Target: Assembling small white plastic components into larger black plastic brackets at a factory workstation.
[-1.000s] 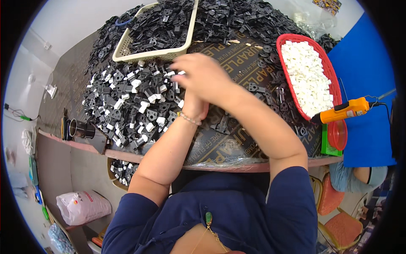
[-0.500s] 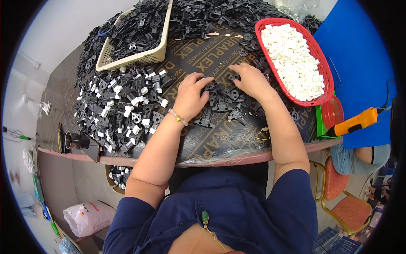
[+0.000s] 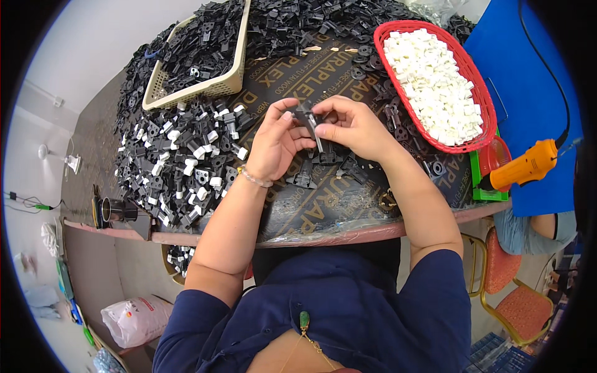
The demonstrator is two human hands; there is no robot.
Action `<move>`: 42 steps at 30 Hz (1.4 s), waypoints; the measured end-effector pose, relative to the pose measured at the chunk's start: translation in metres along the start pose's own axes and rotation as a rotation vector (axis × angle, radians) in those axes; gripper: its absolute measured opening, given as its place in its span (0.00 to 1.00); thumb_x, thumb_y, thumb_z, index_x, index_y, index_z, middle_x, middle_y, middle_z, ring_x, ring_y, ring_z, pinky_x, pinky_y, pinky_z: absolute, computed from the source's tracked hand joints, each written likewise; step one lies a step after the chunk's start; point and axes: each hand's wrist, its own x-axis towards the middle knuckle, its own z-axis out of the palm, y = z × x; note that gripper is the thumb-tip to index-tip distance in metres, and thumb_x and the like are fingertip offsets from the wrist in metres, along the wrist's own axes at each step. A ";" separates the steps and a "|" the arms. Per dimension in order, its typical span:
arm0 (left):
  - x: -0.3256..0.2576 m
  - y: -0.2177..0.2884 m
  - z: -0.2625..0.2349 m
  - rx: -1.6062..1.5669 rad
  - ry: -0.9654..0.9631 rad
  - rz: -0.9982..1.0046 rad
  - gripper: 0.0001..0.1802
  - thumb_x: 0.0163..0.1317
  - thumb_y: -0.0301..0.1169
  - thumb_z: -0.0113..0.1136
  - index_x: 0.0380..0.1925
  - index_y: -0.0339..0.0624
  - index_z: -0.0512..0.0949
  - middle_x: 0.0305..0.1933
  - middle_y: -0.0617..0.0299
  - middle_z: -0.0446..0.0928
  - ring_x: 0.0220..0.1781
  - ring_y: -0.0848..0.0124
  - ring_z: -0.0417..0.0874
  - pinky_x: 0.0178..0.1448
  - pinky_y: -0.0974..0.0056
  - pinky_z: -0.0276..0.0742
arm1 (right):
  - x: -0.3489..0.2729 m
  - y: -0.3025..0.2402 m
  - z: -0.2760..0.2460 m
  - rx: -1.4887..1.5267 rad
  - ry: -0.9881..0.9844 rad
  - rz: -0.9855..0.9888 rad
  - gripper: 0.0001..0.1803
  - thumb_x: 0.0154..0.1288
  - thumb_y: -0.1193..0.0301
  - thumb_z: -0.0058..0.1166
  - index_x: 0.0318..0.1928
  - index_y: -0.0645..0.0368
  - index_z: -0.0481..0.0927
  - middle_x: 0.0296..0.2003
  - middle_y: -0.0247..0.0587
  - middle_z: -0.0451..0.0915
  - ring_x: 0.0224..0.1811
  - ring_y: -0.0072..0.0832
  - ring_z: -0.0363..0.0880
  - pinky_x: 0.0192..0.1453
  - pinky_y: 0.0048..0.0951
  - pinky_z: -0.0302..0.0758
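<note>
2 hands hold 1 black plastic part above the bench.

The left hand and the right hand meet over the middle of the dark bench, each grip closed on the same black plastic part, which is raised clear of the surface between the fingertips. Loose black parts lie on the bench just under the hands. To the left sits a heap of black parts with white inserts; behind it a beige basket holds more black parts. To the right, a red basket holds white pieces, and an orange power tool lies near the bench edge.
</note>
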 end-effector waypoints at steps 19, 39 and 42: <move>-0.003 -0.004 -0.001 -0.163 0.066 -0.109 0.12 0.68 0.25 0.63 0.50 0.49 0.78 0.50 0.62 0.82 0.48 0.71 0.85 0.54 0.57 0.85 | -0.002 -0.008 0.011 -0.251 0.311 -0.186 0.17 0.60 0.75 0.68 0.49 0.62 0.83 0.43 0.33 0.76 0.44 0.21 0.74 0.50 0.22 0.73; -0.008 -0.013 0.015 0.064 -0.019 -0.006 0.19 0.69 0.20 0.59 0.59 0.34 0.75 0.53 0.54 0.82 0.52 0.65 0.85 0.56 0.64 0.83 | -0.003 -0.012 0.006 -0.221 0.251 -0.065 0.19 0.61 0.70 0.68 0.51 0.65 0.82 0.48 0.38 0.80 0.50 0.23 0.79 0.54 0.27 0.76; -0.008 -0.016 0.011 0.538 0.111 0.100 0.15 0.69 0.23 0.60 0.55 0.31 0.77 0.46 0.60 0.83 0.45 0.75 0.84 0.50 0.71 0.81 | -0.004 -0.014 -0.005 -0.181 0.189 0.081 0.16 0.63 0.69 0.67 0.47 0.67 0.82 0.42 0.34 0.82 0.42 0.17 0.79 0.48 0.23 0.76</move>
